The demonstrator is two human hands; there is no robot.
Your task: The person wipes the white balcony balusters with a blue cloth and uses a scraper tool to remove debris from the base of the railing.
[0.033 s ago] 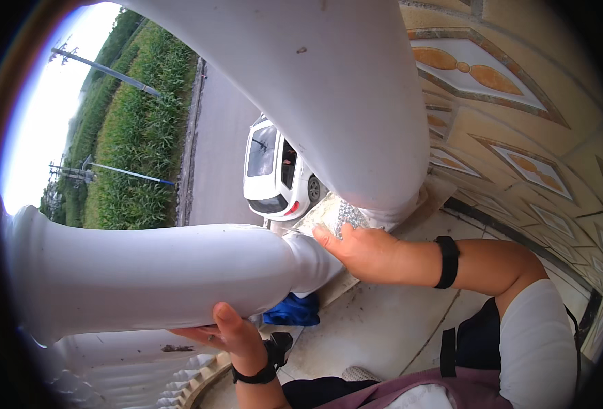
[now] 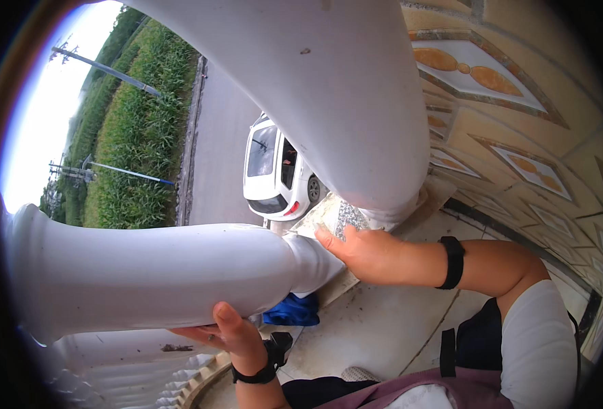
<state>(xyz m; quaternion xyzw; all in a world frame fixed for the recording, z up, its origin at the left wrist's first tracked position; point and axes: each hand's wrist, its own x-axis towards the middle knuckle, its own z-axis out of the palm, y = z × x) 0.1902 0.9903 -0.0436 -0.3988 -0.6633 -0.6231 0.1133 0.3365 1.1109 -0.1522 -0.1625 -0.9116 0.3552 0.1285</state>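
Note:
A thick white baluster point(image 2: 158, 273) with a ringed neck spans the left of the view. My left hand point(image 2: 230, 334) grips its lower side, thumb up against it and fingers passing underneath, partly hidden. By the neck of that baluster, my right hand point(image 2: 369, 253) is closed with its thumb stretched left. Beyond the knuckles shows a silvery grey, mesh-like pad point(image 2: 350, 217), apparently in the right hand's curled fingers, which are mostly hidden. A second white baluster point(image 2: 356, 95) slants down from the top to a base just past the pad.
Beneath the left baluster lies a blue cloth point(image 2: 292, 310) on the light tiled floor point(image 2: 397, 327). More white balusters point(image 2: 124, 368) curve away at lower left. Patterned tiles cover the wall point(image 2: 519, 102) at right. Outside are a white car point(image 2: 264, 167), a road and green plants.
My right hand and wrist have shifted very slightly to the right. My left hand stays where it was on the baluster.

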